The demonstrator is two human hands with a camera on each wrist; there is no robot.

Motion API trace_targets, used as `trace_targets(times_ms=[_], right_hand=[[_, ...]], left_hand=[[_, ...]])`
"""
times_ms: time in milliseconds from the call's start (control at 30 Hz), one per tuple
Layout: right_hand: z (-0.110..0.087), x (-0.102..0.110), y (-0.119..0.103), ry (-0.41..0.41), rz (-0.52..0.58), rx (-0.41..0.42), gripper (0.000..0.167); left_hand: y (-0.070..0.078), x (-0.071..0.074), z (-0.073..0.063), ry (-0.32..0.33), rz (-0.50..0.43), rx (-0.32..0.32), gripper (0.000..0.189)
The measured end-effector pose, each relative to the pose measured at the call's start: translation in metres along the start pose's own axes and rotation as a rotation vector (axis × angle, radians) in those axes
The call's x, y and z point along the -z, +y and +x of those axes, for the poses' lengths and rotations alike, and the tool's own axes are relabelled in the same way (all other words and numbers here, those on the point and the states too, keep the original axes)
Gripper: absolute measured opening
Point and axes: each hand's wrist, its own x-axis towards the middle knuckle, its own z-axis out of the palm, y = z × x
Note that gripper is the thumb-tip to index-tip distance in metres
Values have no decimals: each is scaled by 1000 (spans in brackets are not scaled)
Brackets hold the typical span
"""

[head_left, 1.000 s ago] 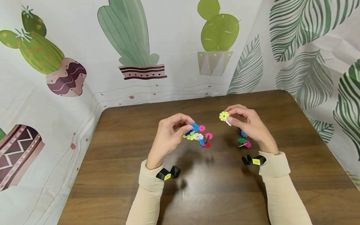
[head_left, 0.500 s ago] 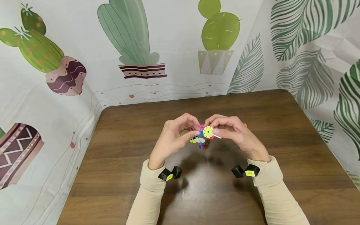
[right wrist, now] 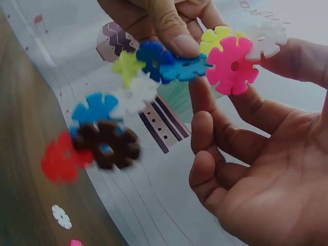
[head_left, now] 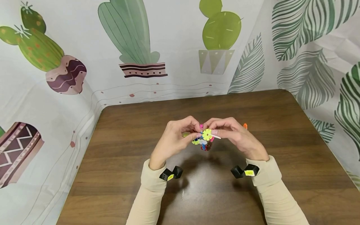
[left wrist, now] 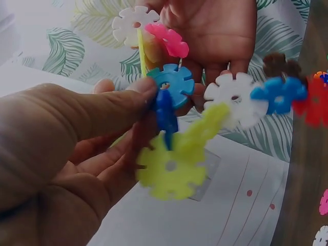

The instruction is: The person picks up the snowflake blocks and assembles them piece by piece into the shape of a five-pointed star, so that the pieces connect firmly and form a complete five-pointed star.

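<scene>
The left hand [head_left: 172, 140] is pinching the light-blue notched disc [left wrist: 180, 84] of a linked chain [right wrist: 136, 95] above the wooden tabletop [head_left: 126, 125]; the right hand [head_left: 239, 136] is pinching a white disc [right wrist: 274, 43], its thumb and forefinger closed, beside a pink disc [right wrist: 223, 59] and a yellow disc [head_left: 205, 137]. Misaligned pressing could be popping links loose, since the brown disc [right wrist: 123, 146] is hanging unsupported. Beyond, an orange piece [head_left: 245, 126] is lying.

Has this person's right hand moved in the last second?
Yes; judged against the wooden table, the right hand has shifted left and slightly toward the near side.
</scene>
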Motion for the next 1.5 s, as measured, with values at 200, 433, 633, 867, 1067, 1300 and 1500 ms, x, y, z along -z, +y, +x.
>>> trace_targets(times_ms=[200,433,633,867,1067,1300,1500], right_hand=[[3,3,3,-16,60,-9,26],[2,3,1,20,67,-83,19],[2,2,-1,20,91,-114,18],[1,1,-1,9,112,-152,16],[4,1,3,20,108,-137,15],[7,2,1,149,0,-25,11],[-3,6,-8,172,-98,-27,20]], left_hand=[[1,-1,1,-18,60,-39,15],[2,-1,2,-3,113,-78,19],[1,-3,2,4,139,-102,21],[0,-6,2,-39,120,-111,21],[-2,-5,1,-18,126,-98,25],[-2,-5,1,-1,72,-72,24],[1,-5,1,33,30,-25,21]])
